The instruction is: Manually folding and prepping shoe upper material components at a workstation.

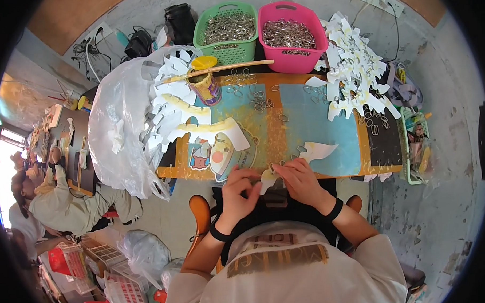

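Observation:
A small white cut-out piece with a yellowish coated edge is held just over the table's front edge. My right hand is closed, pinching it at its upper right side, where a small metal ring partly shows among the fingertips. My left hand is at the piece's left side, thumb and fingers apart, fingertips close to its edge. Whether they touch it is hard to see. Beside my right hand, a curved white piece lies on the blue table mat.
A yellow-smeared can with a stick across it stands behind coated white strips. Green and pink baskets of metal rings stand behind. White pieces pile up right; a plastic bag bulges left. A person sits far left.

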Action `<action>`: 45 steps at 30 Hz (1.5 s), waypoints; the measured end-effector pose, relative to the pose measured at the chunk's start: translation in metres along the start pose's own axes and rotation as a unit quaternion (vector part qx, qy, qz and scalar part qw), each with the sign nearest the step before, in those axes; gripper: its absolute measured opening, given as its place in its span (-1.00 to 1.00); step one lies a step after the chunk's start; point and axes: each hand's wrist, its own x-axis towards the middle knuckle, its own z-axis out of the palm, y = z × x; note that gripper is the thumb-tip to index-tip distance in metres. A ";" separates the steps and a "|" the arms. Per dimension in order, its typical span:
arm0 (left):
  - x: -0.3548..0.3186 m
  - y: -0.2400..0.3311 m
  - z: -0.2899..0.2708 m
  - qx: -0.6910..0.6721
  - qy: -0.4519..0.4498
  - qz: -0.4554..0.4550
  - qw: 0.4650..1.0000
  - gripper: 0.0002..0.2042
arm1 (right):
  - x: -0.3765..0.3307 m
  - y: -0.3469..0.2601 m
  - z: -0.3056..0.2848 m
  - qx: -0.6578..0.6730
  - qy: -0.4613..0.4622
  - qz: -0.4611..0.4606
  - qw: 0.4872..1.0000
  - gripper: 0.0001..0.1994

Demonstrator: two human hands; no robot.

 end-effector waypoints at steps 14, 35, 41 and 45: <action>0.050 -0.019 -0.003 0.093 -0.169 0.123 0.974 -0.86 | 0.006 -0.001 -0.006 0.050 0.034 0.033 0.998 -0.34; 0.041 -0.023 -0.009 0.044 -0.223 0.137 0.964 -0.91 | 0.010 -0.006 -0.007 0.037 -0.017 0.070 0.997 -0.47; 0.044 -0.019 -0.014 0.104 -0.235 0.154 0.954 -0.78 | 0.013 -0.013 -0.005 0.031 -0.005 0.092 0.995 -0.52; 0.044 -0.010 -0.018 0.067 -0.247 0.117 0.960 -0.74 | 0.012 -0.011 -0.004 0.023 -0.038 0.090 0.995 -0.71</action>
